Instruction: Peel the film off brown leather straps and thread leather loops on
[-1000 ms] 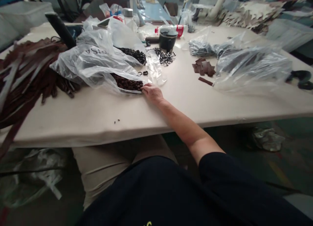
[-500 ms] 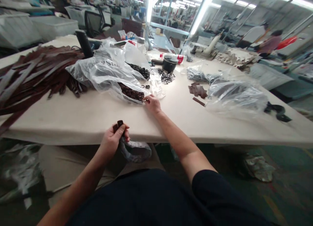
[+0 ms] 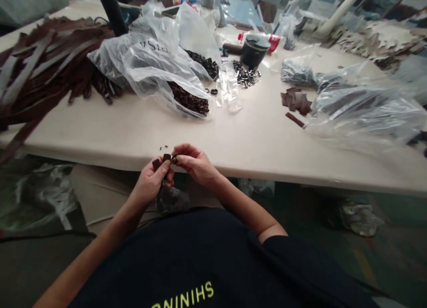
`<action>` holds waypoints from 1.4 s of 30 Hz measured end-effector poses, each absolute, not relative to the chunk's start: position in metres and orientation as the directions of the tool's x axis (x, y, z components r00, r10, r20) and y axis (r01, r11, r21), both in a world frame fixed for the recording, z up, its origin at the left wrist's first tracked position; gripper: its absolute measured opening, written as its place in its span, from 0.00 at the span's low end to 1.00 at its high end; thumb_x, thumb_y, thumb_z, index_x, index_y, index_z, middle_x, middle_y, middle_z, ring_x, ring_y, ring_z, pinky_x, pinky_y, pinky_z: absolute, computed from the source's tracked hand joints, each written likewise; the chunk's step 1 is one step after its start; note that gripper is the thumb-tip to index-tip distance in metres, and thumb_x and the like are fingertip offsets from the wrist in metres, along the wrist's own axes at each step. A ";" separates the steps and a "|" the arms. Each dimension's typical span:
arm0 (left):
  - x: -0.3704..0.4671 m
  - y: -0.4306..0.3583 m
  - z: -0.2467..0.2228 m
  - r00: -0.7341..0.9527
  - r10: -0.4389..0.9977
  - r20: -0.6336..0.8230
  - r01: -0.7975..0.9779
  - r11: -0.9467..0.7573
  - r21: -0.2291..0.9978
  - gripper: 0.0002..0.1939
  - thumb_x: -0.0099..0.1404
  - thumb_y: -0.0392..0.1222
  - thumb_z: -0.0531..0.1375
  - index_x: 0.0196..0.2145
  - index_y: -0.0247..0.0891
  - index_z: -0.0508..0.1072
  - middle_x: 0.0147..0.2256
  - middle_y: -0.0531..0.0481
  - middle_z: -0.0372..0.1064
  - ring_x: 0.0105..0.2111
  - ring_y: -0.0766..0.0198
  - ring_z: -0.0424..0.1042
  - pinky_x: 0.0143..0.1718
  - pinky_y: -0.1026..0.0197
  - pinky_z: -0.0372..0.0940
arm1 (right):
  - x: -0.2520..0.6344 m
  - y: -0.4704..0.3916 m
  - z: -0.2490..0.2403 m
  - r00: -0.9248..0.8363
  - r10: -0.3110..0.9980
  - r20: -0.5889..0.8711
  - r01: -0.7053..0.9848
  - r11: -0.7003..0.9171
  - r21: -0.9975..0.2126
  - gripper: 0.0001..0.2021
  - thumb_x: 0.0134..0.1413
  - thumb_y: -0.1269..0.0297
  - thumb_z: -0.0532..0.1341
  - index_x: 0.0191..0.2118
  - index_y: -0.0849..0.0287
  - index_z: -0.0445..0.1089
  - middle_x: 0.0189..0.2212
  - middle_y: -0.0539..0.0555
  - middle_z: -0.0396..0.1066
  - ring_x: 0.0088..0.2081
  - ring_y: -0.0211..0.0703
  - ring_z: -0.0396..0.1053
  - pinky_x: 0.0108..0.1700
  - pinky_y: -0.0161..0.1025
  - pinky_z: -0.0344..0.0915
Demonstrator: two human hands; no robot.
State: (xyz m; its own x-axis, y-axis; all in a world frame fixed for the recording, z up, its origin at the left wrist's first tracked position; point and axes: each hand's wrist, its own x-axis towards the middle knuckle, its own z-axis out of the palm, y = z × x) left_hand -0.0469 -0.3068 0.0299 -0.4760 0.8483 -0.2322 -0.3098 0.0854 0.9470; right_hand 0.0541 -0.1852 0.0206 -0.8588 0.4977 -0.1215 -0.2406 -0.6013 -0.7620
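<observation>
My left hand (image 3: 151, 179) is closed on a dark brown strap (image 3: 166, 157) at the table's front edge; its ends stick up between thumb and fingers. Close against it on the right, my right hand (image 3: 195, 165) pinches a small dark loop (image 3: 174, 159) beside the strap end. Below my hands hangs a wrapped, greyish part (image 3: 171, 199), partly hidden. Two tiny dark bits lie on the table just beyond my fingers. Farther back, an open plastic bag (image 3: 133, 68) shows many small brown loops (image 3: 190, 99) at its mouth.
Brown strips (image 3: 50, 68) are heaped at the left. Metal buckles (image 3: 247, 75) lie by a black cup (image 3: 254, 52). Brown pieces (image 3: 296, 100) and a filled plastic bag (image 3: 363, 110) are on the right. The table's front edge (image 3: 283, 174) runs just beyond my body.
My right hand has come back from the bag of brown loops to my left hand, now with a small loop in its fingers. The view has tilted down.
</observation>
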 end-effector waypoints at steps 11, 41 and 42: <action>-0.047 -0.321 0.036 -0.433 0.874 -0.219 -0.108 0.191 0.976 0.13 0.67 0.50 0.63 0.34 0.38 0.68 0.19 0.59 0.64 0.17 0.71 0.62 0.20 0.68 0.59 | 0.068 -0.206 0.002 -0.807 0.587 -0.063 -0.282 -0.477 -0.833 0.10 0.49 0.63 0.71 0.38 0.55 0.75 0.37 0.48 0.77 0.40 0.36 0.73 0.51 0.37 0.71; -0.028 -0.333 0.040 -0.294 0.892 -0.344 0.026 0.368 0.930 0.15 0.65 0.54 0.60 0.31 0.40 0.66 0.21 0.56 0.65 0.18 0.67 0.63 0.22 0.65 0.61 | 0.095 -0.230 0.000 -0.838 0.490 -0.240 -0.139 -0.617 -0.775 0.21 0.39 0.52 0.77 0.33 0.58 0.70 0.24 0.45 0.72 0.25 0.36 0.72 0.34 0.37 0.71; -0.028 -0.334 0.039 -0.280 0.895 -0.347 0.018 0.366 0.930 0.14 0.65 0.53 0.60 0.31 0.40 0.66 0.22 0.56 0.65 0.19 0.67 0.63 0.22 0.64 0.61 | 0.095 -0.231 -0.001 -0.843 0.478 -0.246 -0.134 -0.630 -0.765 0.22 0.39 0.53 0.77 0.36 0.58 0.71 0.24 0.45 0.72 0.25 0.36 0.72 0.33 0.37 0.71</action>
State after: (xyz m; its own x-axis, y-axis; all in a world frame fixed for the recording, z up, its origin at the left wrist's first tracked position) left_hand -0.0284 -0.3342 0.0394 -0.2805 0.8950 -0.3467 0.0183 0.3662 0.9304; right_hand 0.0953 -0.2305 -0.0008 -0.8428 0.4785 -0.2464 -0.1342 -0.6302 -0.7648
